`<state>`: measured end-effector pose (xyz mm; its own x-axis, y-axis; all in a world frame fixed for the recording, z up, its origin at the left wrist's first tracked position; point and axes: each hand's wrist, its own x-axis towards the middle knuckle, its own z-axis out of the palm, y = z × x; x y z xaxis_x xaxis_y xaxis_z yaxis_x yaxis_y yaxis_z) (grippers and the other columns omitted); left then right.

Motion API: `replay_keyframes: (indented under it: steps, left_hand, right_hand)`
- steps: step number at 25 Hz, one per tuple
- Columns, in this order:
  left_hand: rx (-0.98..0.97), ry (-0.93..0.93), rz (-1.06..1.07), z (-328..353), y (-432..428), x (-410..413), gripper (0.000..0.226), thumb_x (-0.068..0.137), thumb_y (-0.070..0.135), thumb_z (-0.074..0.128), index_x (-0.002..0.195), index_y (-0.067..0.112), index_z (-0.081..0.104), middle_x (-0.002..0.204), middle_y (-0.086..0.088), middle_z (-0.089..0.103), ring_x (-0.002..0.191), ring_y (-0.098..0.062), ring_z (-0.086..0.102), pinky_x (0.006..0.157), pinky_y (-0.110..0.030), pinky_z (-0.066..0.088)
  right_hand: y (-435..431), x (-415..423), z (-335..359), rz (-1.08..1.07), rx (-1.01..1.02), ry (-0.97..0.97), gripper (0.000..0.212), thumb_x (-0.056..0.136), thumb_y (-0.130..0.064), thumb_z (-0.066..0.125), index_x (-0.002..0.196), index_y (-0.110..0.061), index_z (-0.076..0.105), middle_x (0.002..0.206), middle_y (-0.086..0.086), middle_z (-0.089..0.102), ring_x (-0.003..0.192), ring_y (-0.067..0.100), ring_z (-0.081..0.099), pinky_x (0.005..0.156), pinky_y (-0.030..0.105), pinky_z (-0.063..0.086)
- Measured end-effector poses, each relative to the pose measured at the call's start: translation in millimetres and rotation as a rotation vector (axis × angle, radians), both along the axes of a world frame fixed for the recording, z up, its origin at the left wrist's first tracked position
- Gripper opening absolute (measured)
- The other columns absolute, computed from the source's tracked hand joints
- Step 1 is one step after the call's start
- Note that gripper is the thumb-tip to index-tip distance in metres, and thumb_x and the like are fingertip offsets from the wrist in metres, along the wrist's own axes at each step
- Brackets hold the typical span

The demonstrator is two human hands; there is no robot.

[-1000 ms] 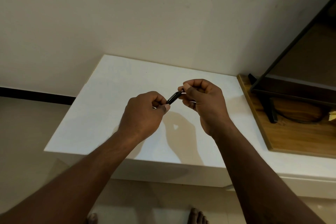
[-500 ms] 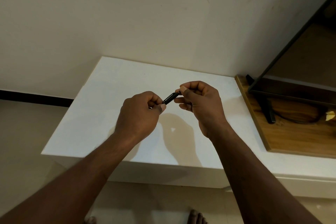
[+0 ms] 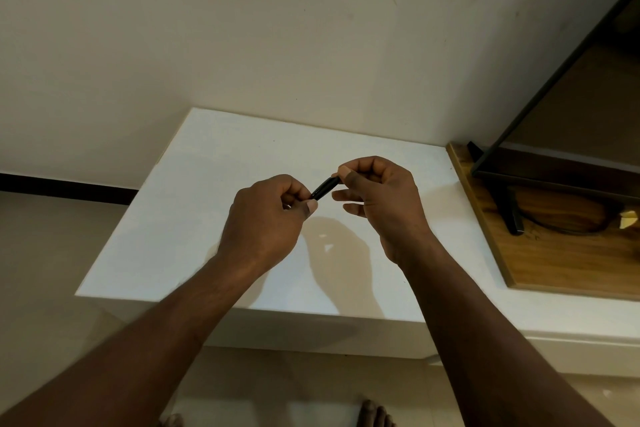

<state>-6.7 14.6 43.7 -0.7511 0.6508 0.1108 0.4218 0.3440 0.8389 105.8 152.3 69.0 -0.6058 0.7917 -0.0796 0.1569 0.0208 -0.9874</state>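
Note:
A small black cylindrical object (image 3: 324, 187) is held in the air between both hands, above the white tabletop (image 3: 194, 204). My left hand (image 3: 266, 222) pinches its lower left end between thumb and curled fingers. My right hand (image 3: 379, 198) pinches its upper right end with thumb and forefinger, the lower fingers held loosely out. Only the middle of the object shows; both ends are hidden by fingers.
A wooden board (image 3: 554, 263) lies on the right of the white surface, carrying a black-framed screen (image 3: 554, 180) on a black stand (image 3: 509, 211) with a cable. A cream wall rises behind. The floor lies to the left and below, with my toes (image 3: 375, 414) at the bottom edge.
Both hands and the black object have barely shifted. The lower fingers of my right hand have opened out a little compared with one second ago.

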Motion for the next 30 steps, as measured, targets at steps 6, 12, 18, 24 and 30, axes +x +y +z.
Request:
replay_keyframes:
  steps: [6, 12, 18, 24, 30]
  left_hand:
    - [0.017, -0.005, -0.006, 0.2, -1.2, 1.0, 0.005, 0.092, 0.031, 0.076, 0.089, 0.029, 0.073, 0.075, 0.013, 0.071, 0.071, -0.004, 0.065, 0.060, -0.016, 0.040]
    - [0.027, -0.011, -0.021, 1.2, -1.1, 1.5, 0.003, 0.092, 0.031, 0.076, 0.091, 0.030, 0.073, 0.077, 0.014, 0.071, 0.073, -0.003, 0.065, 0.061, -0.016, 0.040]
    - [0.049, -0.005, 0.000, 1.0, -1.1, -0.5, 0.004, 0.092, 0.032, 0.076, 0.093, 0.029, 0.073, 0.079, 0.016, 0.070, 0.075, -0.005, 0.065, 0.063, -0.021, 0.044]
    - [0.069, 0.002, -0.021, 1.1, -1.4, -1.0, 0.005, 0.092, 0.031, 0.076, 0.094, 0.030, 0.073, 0.080, 0.016, 0.069, 0.074, -0.003, 0.064, 0.062, -0.016, 0.041]
    - [0.062, 0.019, -0.031, 0.6, -0.6, -1.5, 0.007, 0.094, 0.032, 0.074, 0.100, 0.029, 0.078, 0.085, 0.013, 0.074, 0.079, -0.006, 0.067, 0.065, -0.020, 0.047]
  right_hand:
    - [0.4, -0.8, 0.8, -0.011, -0.028, -0.033, 0.014, 0.098, -0.026, 0.074, 0.095, -0.013, 0.070, 0.097, 0.003, 0.082, 0.081, 0.018, 0.081, 0.071, 0.032, 0.057]
    - [0.9, 0.3, 2.6, -0.012, -0.009, -0.052, 0.021, 0.096, -0.032, 0.075, 0.089, -0.015, 0.065, 0.096, 0.003, 0.082, 0.081, 0.020, 0.081, 0.075, 0.036, 0.058]
    - [3.3, 3.3, 6.7, 0.031, -0.015, -0.014, 0.020, 0.099, -0.036, 0.071, 0.097, -0.016, 0.072, 0.098, 0.001, 0.083, 0.082, 0.020, 0.081, 0.076, 0.035, 0.056]
    - [6.2, 4.7, 5.3, 0.023, 0.002, -0.005, 0.012, 0.100, -0.024, 0.069, 0.103, -0.013, 0.072, 0.097, 0.003, 0.083, 0.082, 0.021, 0.081, 0.076, 0.035, 0.055]
    - [6.8, 5.7, 5.4, 0.028, 0.024, -0.002, 0.011, 0.099, -0.024, 0.071, 0.099, -0.013, 0.074, 0.099, 0.003, 0.083, 0.082, 0.019, 0.080, 0.074, 0.033, 0.055]
